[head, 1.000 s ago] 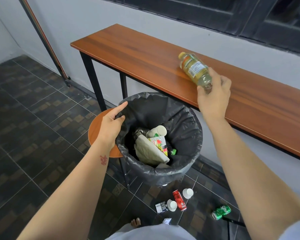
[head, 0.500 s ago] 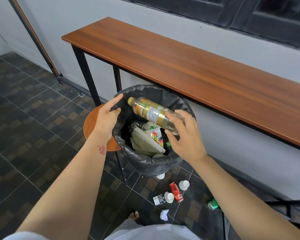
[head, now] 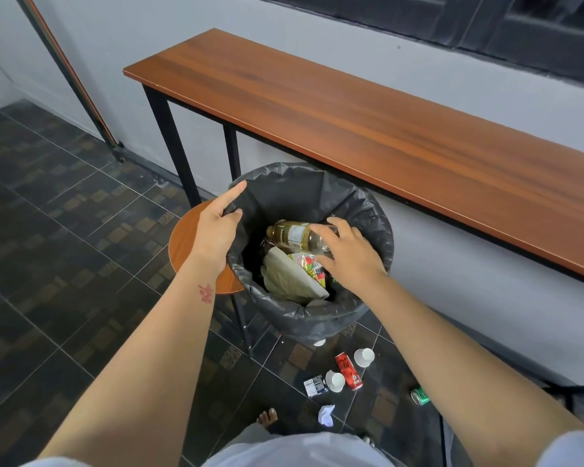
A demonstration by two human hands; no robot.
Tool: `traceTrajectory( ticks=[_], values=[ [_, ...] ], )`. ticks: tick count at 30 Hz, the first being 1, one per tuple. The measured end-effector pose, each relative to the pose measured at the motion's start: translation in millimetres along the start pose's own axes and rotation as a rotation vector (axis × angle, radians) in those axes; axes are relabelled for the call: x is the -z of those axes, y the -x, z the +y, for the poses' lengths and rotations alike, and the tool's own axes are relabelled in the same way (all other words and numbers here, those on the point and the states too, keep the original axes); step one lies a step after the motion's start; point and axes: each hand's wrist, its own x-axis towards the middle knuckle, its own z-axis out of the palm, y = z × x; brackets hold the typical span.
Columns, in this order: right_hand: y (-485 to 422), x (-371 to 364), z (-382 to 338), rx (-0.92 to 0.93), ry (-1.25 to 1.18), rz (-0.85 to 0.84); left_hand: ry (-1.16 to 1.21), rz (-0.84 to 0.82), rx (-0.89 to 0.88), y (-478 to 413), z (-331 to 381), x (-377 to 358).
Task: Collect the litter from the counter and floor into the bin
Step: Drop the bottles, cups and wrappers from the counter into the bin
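Room: A long wooden table [head: 351, 106] stood against a grey wall, above a dark tiled floor [head: 48, 230].
Bin: The bin [head: 317, 318], fitted with a black liner [head: 284, 190], stood just below the front edge of the table, near its left end, against a round wooden stool [head: 182, 241].
Left hand: The left hand [head: 216, 227] pinched the liner at the left rim, forefinger straight along it. I judge this kept the mouth open and the bag from slipping down.
Right hand: The right hand [head: 351, 257] reached into the mouth of the bin, fingers closed around the base of the bottle [head: 294, 234].
Bottle: It lay almost flat, cap end toward the left hand, just over a paper bag [head: 284, 278] and a colourful wrapper [head: 312, 269]. It was probably held so low so that it would settle and not bounce out.
Floor litter: A red can [head: 348, 370], a green can [head: 419, 396], two white cups [head: 364, 357], a small carton [head: 314, 385] and a crumpled paper [head: 326, 414] lay on the floor before the bin.
Progress: The bottle seemed nearly delivered; the floor pieces were not yet collected.
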Motion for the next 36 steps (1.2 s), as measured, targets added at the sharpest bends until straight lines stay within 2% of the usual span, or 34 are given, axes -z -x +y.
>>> traceTrajectory(
  ticks=[4, 7, 11, 14, 17, 21, 28, 36],
  values=[
    [-1, 1, 6, -0.009, 0.115, -0.059, -0.011, -0.003, 0.0, -2, 0, 1],
    [6, 4, 10, -0.06, 0.085, 0.066, -0.032, 0.003, -0.003, -3, 1, 2],
    [17, 9, 24, -0.246, 0.026, 0.212, -0.049, -0.005, -0.013, -5, 0, 3],
    [24, 9, 31, -0.405, -0.179, 0.177, -0.046, -0.008, -0.015, -4, 0, 3],
    [29, 4, 30, -0.51, -0.617, 0.127, -0.029, 0.004, -0.007, -3, 1, 3],
    [28, -2, 25, -0.55, -0.88, 0.297, -0.033, 0.014, -0.032, 2, 1, 2],
    [24, -4, 23, -0.571, -1.054, 0.366, 0.015, -0.107, -0.059, 18, -7, 11],
    [39, -6, 19, -0.625, -1.14, 0.406, -0.064, -0.071, -0.122, 32, 0, 0]
  ],
)
